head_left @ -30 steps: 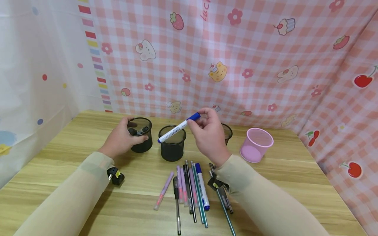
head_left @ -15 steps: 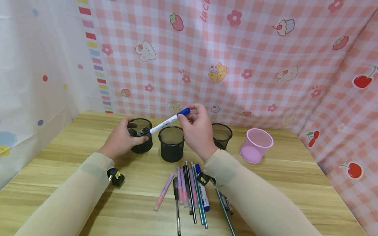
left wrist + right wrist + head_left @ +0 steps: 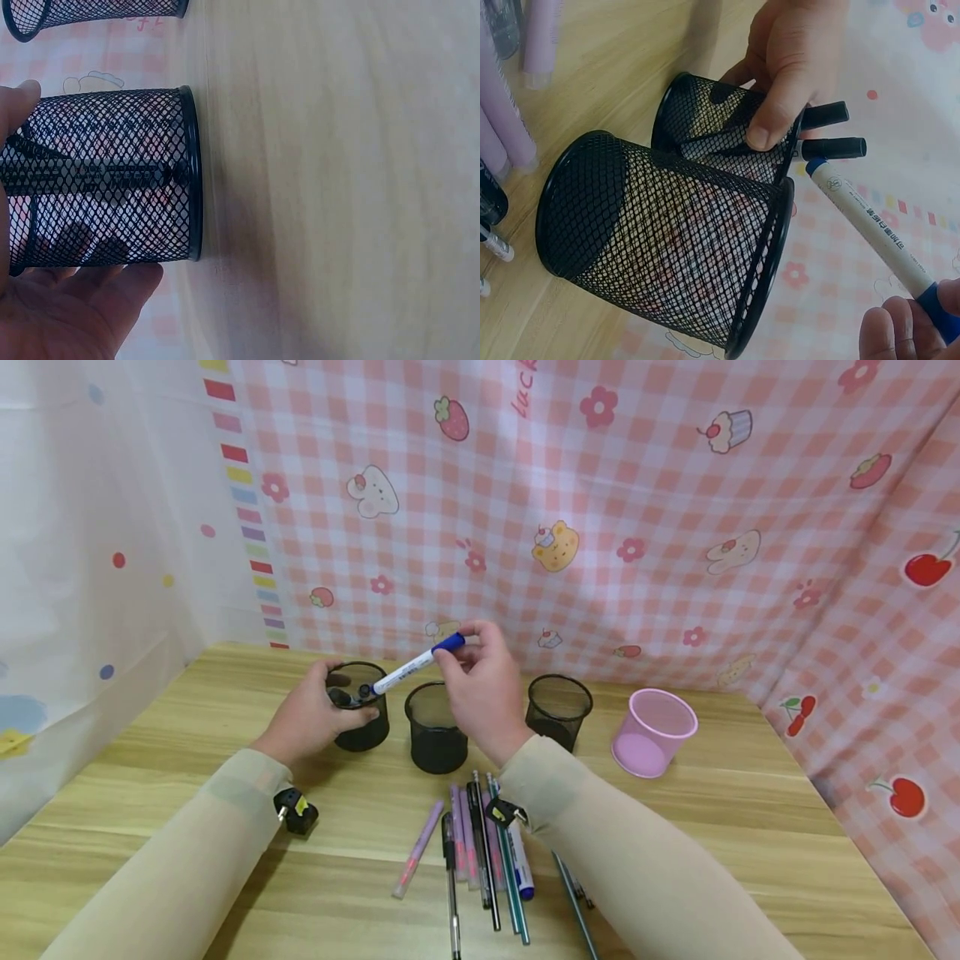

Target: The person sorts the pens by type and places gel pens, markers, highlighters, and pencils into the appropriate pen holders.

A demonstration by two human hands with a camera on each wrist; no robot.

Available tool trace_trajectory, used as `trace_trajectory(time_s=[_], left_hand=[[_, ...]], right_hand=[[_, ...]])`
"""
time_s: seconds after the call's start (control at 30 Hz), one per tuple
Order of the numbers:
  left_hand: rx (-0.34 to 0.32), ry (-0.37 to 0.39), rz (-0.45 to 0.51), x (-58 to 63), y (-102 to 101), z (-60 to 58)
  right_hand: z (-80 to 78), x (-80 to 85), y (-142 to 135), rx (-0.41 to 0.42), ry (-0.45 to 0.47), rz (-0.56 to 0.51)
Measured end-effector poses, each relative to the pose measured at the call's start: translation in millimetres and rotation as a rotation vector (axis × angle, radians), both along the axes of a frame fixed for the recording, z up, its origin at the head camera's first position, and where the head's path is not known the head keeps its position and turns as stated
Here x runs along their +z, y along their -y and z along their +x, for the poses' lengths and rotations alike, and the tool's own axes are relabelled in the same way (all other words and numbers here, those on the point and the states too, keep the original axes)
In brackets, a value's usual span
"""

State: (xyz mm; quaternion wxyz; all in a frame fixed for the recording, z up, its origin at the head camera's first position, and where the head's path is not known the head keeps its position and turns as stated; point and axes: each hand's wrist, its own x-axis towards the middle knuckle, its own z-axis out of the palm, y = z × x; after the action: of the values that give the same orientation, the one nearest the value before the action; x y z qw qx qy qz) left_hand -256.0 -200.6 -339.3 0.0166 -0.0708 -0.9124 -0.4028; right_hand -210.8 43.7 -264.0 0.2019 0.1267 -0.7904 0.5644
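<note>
My left hand (image 3: 313, 712) grips a black mesh pen cup (image 3: 105, 176) at the far left of the row, thumb on the near side and fingers round the other. Black-capped markers (image 3: 832, 148) stand in that cup, their caps above its rim. Between thumb and fingers, my right hand (image 3: 486, 689) pinches a whiteboard marker (image 3: 874, 232) by its blue cap. The white barrel slants down to the left, its blue end right at the rim of the held cup. A second black mesh cup (image 3: 438, 747) stands below the right hand.
Farther right stand a third black mesh cup (image 3: 558, 702) and a pink cup (image 3: 651, 735). Nearer me lie purple highlighters (image 3: 417, 850), black pens (image 3: 451, 885), pencils (image 3: 513, 893) and another blue-and-white marker (image 3: 520, 860). A checked curtain (image 3: 487, 510) hangs behind the table.
My right hand has moved left with the marker, from above the second cup to the rim of the leftmost cup. The left hand keeps its grip there.
</note>
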Motion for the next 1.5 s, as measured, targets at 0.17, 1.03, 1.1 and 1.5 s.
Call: trace_trajectory(time_s=[0.17,1.03,1.1,1.5], left_hand=[[0.001,0.005,0.007,1.6,-0.8,1.4],[0.003,-0.002,0.016,-0.2,0.5,0.1],[0.0,-0.006,0.02,-0.4,0.4,-0.1],[-0.004,-0.019,0.034,-1.9,0.6,-0.4]], right_hand=[[0.3,-1.7,3.8,-0.014,-0.01,0.043],[1.6,-9.5,16.2,0.013,0.011,0.184],[1.8,-9.6,15.7,0.019,0.017,0.215],[3.4,-5.6,3.4,0.065,0.042,0.251]])
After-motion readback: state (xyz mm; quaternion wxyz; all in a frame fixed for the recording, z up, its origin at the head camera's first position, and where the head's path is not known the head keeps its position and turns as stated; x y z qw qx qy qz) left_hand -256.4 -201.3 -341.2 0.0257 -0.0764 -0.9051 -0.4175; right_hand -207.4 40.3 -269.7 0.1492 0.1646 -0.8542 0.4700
